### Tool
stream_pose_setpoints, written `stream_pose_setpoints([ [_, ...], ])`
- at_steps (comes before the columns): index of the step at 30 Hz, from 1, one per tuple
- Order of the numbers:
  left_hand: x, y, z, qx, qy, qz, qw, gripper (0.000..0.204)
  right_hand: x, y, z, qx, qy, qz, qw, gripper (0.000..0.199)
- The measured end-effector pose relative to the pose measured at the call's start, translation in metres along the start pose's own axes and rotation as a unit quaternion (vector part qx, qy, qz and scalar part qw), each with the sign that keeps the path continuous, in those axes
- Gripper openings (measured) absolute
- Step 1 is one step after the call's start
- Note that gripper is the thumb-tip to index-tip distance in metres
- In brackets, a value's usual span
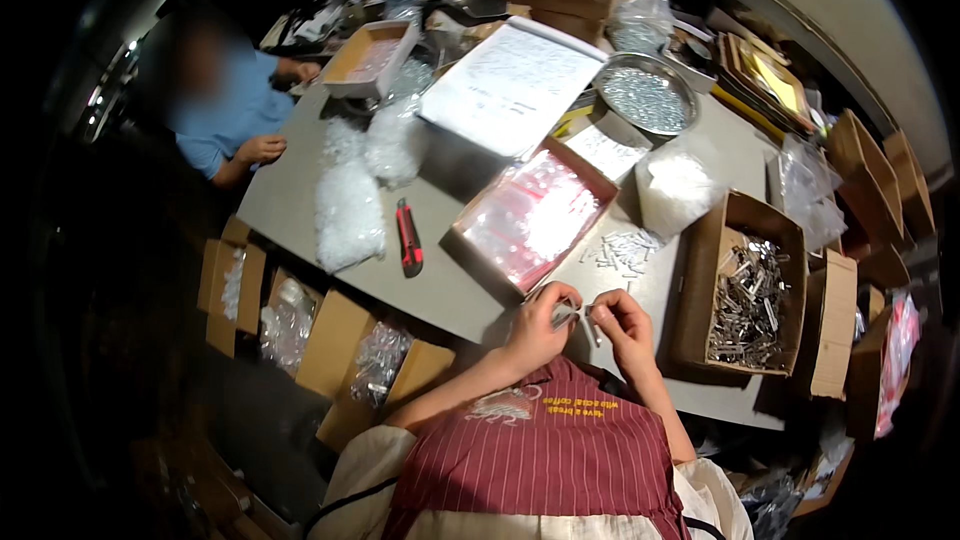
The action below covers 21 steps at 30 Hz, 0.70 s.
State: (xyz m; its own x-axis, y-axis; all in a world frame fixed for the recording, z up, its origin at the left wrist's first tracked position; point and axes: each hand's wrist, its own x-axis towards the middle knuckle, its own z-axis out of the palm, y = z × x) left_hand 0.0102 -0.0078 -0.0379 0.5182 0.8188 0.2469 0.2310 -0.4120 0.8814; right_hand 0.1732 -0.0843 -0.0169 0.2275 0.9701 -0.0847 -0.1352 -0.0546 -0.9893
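Observation:
At the table's near edge, my left hand [543,325] is closed on a small, shiny see-through piece that looks like a little plastic bag [564,316]. Close beside it, my right hand [624,328] pinches a small, narrow pale piece [597,333], whose exact kind is too small to tell. Just beyond my hands lies a loose scatter of small white pegs [622,252]. To their left stands a cardboard box [478,252] of clear bags with red strips. An open carton [697,292] of small metal fittings [748,302] is on the right.
A red-and-black utility knife [409,238] and bags of white parts [349,215] lie on the left. Farther back are a paper pad [513,83], a round metal bowl of small parts [648,95] and a white bag [678,187]. A person in blue [228,100] sits at far left.

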Motion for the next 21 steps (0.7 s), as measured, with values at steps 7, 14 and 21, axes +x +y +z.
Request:
stream_pose_setpoints([
  [7, 0.007, 0.008, 0.0, -0.01, -0.028, 0.001, 1.0, 0.027, 0.001, -0.01, 0.002, -0.091, 0.004, -0.021, 0.996, 0.019],
  [14, 0.006, -0.01, 0.004, -0.007, -0.07, 0.002, 0.998, 0.027, 0.011, -0.026, 0.01, -0.223, 0.015, -0.13, 0.966, 0.013],
  [21, 0.007, -0.015, 0.007, -0.009, -0.06, 0.063, 0.996, 0.027, 0.015, -0.03, 0.014, -0.465, 0.019, -0.232, 0.854, 0.015],
])
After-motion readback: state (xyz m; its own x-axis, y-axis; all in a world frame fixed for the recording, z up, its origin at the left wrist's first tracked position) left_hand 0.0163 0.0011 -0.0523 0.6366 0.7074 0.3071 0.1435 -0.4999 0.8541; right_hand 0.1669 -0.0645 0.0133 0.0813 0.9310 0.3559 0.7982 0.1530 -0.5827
